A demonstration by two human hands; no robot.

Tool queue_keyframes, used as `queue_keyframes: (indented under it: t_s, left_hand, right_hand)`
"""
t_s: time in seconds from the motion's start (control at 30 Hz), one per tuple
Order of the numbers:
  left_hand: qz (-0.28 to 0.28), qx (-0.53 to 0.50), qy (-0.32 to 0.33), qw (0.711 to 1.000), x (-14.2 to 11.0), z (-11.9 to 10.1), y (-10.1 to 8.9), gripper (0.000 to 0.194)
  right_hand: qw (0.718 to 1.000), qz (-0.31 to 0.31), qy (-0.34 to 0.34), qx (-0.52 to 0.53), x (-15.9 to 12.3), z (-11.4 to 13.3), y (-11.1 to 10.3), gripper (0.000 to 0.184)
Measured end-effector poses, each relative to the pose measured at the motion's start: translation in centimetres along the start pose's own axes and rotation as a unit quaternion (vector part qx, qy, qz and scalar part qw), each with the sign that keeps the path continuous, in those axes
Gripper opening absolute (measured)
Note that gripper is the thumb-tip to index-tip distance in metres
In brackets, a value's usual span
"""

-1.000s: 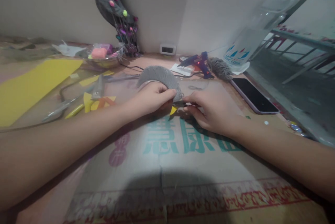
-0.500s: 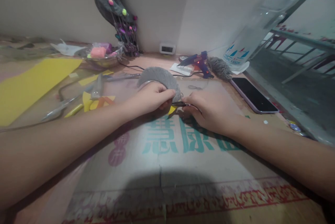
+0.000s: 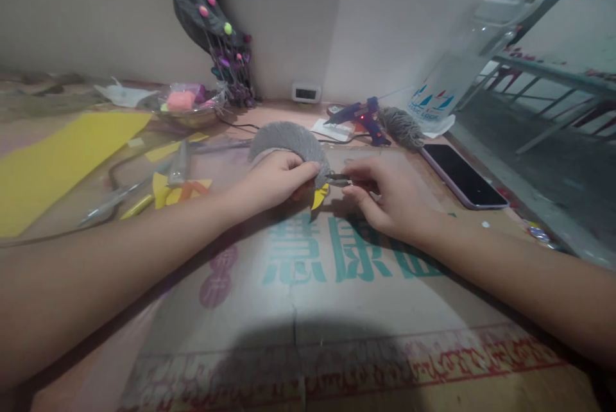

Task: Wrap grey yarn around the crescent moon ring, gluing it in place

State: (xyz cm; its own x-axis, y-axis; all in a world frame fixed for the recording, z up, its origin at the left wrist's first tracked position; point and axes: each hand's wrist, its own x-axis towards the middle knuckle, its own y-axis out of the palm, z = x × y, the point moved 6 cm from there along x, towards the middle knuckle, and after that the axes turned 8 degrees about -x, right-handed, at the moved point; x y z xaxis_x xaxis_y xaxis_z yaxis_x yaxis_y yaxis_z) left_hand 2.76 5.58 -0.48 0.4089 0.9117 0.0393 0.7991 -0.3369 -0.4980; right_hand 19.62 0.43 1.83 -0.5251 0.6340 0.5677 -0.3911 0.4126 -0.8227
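A curved piece wrapped in grey yarn [image 3: 289, 136] is pinched near its right end by my left hand [image 3: 286, 174], thumb on top. A small bent yellow scrap [image 3: 319, 196] hangs under that end. In my right hand [image 3: 382, 197], closed between thumb and fingers, are small dark scissors [image 3: 339, 179]. Their slim blades are parted and point left at the yarn's end; whether they touch it I cannot tell. Most of the scissors' handle is hidden by my fingers.
Behind the hands lie a blue glue gun [image 3: 363, 120] with a lit red light and a grey yarn bundle [image 3: 403, 126]. A phone [image 3: 464, 176] and a plastic bottle [image 3: 445, 78] stand right. Yellow sheet [image 3: 72, 155] and scraps lie left. Cardboard [image 3: 269, 309] covers the front.
My right hand has lifted slightly, and its fingers are spread wider. The scissors' blades have moved up and are now parted. More of the yellow scrap shows. My left hand has barely shifted.
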Motion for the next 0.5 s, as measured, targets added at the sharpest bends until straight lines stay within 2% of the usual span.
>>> queue_keyframes:
  t_s: [0.23, 0.5]
  left_hand:
    - [-0.006, 0.02, 0.016, 1.0, -0.14, -0.17, -0.08, 0.05]
    - [-0.009, 0.012, 0.013, 1.0, -0.05, 0.04, -0.06, 0.05]
  right_hand:
    - [0.998, 0.055, -0.024, -0.026, 0.43, 0.45, 0.31, 0.018]
    - [0.997, 0.05, -0.041, -0.043, 0.37, 0.66, 0.19, 0.019]
